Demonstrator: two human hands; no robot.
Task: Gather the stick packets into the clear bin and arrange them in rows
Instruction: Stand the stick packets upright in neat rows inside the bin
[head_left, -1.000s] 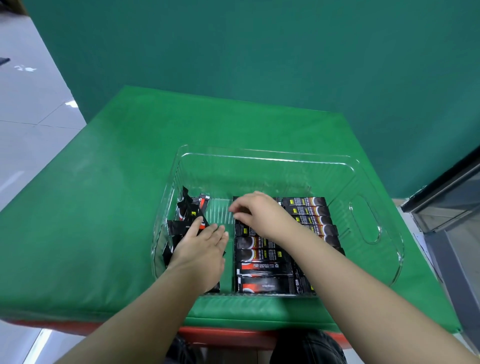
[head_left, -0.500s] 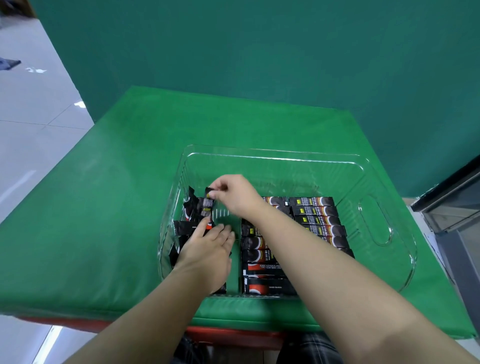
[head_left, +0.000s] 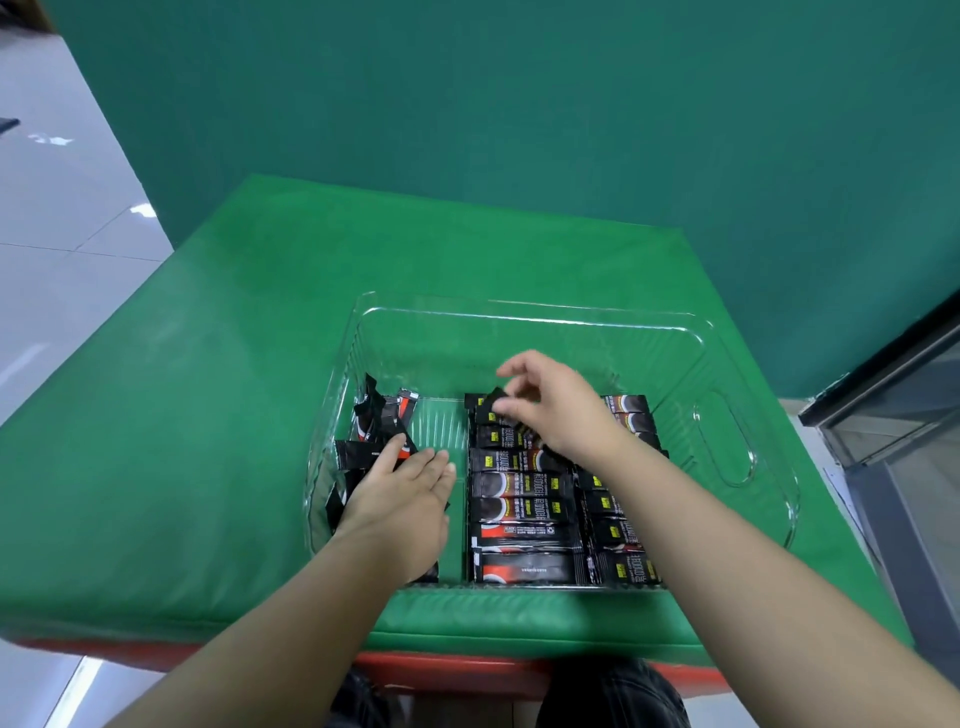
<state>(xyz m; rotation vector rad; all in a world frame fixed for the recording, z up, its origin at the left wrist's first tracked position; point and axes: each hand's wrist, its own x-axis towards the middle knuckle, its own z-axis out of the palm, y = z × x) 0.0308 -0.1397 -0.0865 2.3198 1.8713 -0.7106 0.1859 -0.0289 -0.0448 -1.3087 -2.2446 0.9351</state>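
Note:
A clear plastic bin (head_left: 748, 467) stands on the green table. Black stick packets lie in two neat rows (head_left: 524, 514) in its middle and right part. A loose jumble of packets (head_left: 376, 421) sits at its left side. My left hand (head_left: 402, 499) rests flat on that jumble with straight fingers. My right hand (head_left: 558, 410) hovers over the far end of the middle row and pinches one black stick packet (head_left: 493, 402) between thumb and fingers, just above the row.
The green padded table (head_left: 208, 415) spreads wide to the left and behind the bin. A green wall rises at the back. A dark glass-fronted cabinet (head_left: 904, 415) stands at the right. Tiled floor lies to the left.
My right hand has carried a packet from the left jumble back to the right, over the far end of the middle row. My left hand has stayed flat on the jumble.

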